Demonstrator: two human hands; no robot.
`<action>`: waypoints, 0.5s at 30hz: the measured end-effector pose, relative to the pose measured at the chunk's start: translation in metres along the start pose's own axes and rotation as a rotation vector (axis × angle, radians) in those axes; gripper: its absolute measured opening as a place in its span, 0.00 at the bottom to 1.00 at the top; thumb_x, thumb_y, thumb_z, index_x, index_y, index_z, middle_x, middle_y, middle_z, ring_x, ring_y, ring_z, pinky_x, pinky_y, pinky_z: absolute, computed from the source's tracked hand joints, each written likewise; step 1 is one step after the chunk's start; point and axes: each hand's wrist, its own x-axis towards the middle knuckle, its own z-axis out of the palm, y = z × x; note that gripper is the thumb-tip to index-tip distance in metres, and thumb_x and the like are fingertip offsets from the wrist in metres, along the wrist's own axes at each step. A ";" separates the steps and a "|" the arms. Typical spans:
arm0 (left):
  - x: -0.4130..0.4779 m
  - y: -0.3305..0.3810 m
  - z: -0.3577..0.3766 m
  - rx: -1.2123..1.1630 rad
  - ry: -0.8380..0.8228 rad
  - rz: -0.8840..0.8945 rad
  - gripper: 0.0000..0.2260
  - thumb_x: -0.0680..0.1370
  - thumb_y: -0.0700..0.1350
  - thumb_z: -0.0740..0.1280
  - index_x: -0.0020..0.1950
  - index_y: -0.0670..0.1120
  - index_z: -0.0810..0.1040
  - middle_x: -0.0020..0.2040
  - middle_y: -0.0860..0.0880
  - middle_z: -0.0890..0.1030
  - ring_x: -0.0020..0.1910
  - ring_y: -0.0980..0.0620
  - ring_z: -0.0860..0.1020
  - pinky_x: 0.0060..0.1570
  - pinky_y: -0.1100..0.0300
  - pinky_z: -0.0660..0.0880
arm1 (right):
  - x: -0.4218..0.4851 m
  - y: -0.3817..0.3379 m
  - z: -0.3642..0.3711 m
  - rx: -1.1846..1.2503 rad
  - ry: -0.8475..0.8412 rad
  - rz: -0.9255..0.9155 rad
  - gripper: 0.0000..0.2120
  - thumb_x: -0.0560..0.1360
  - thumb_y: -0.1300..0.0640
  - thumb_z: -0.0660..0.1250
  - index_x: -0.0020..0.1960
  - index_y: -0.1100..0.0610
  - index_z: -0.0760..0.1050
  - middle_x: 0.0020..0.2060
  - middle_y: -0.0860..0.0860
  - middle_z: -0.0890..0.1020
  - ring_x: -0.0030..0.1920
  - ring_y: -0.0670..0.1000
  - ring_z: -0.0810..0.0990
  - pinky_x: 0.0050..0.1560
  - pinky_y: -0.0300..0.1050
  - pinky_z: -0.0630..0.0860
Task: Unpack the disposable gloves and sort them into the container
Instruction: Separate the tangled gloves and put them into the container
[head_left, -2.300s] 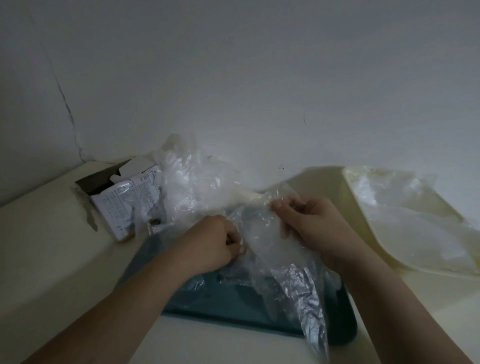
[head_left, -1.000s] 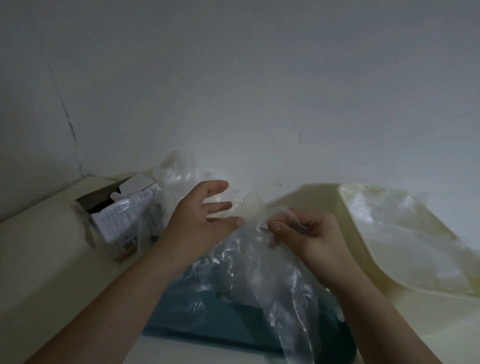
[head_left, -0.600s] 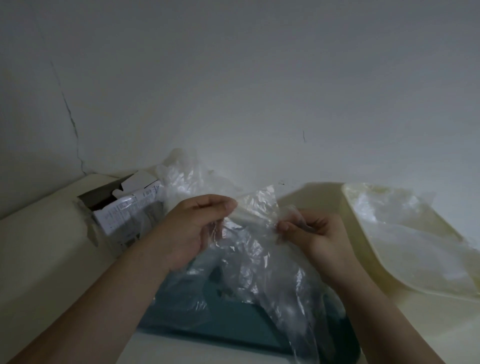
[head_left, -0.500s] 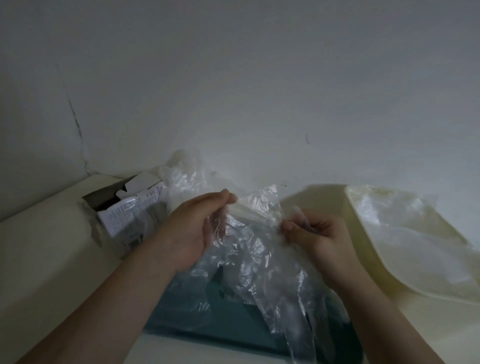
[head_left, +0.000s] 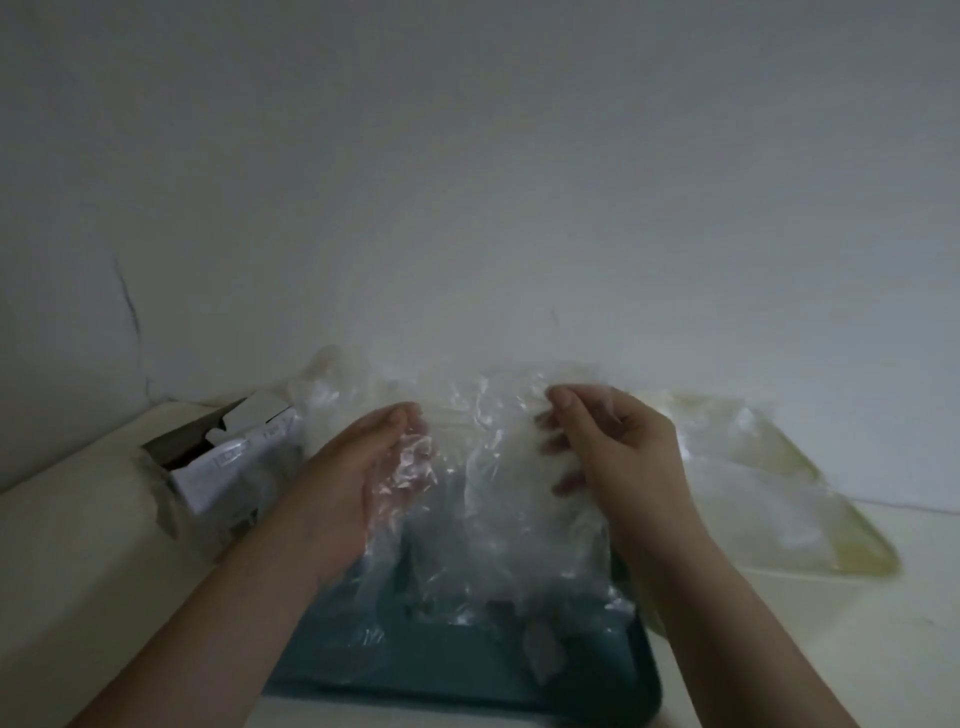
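A clear, crinkled disposable glove (head_left: 483, 467) hangs stretched between my two hands above a dark teal tray (head_left: 467, 670). My left hand (head_left: 358, 478) pinches its left top edge between thumb and fingers. My right hand (head_left: 608, 452) grips the right top edge, with the fingers curled behind the film. More clear gloves (head_left: 343, 395) are heaped behind my left hand, next to an open white cardboard box (head_left: 223, 457) at the left. The glove's lower end drapes onto the tray.
A pale yellow tray (head_left: 831, 519) with clear plastic lying in it sits at the right. The cream table top (head_left: 78, 561) runs back to a white wall (head_left: 467, 208) close behind everything.
My hands have drawn apart and spread the glove's top edge wider. The view has tilted up a little. The film now hangs flatter over the teal tray.
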 end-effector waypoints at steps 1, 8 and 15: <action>-0.001 0.002 0.005 -0.007 -0.016 0.002 0.08 0.77 0.50 0.70 0.51 0.50 0.88 0.56 0.47 0.87 0.59 0.45 0.85 0.59 0.45 0.79 | 0.002 -0.009 -0.008 -0.017 0.014 -0.018 0.07 0.82 0.55 0.69 0.50 0.54 0.85 0.41 0.53 0.87 0.38 0.53 0.85 0.31 0.50 0.82; -0.009 0.026 0.053 0.041 -0.131 0.072 0.07 0.78 0.49 0.71 0.52 0.51 0.88 0.62 0.40 0.85 0.63 0.38 0.83 0.72 0.36 0.71 | 0.046 -0.046 -0.089 -0.286 0.107 -0.036 0.10 0.82 0.54 0.66 0.48 0.60 0.81 0.27 0.55 0.80 0.20 0.49 0.70 0.20 0.39 0.65; -0.047 0.078 0.127 0.131 -0.332 0.214 0.10 0.77 0.45 0.70 0.55 0.43 0.80 0.55 0.37 0.86 0.54 0.37 0.86 0.51 0.46 0.85 | 0.082 -0.023 -0.151 -0.850 0.154 0.084 0.12 0.79 0.50 0.63 0.42 0.57 0.77 0.35 0.53 0.83 0.32 0.54 0.82 0.39 0.48 0.81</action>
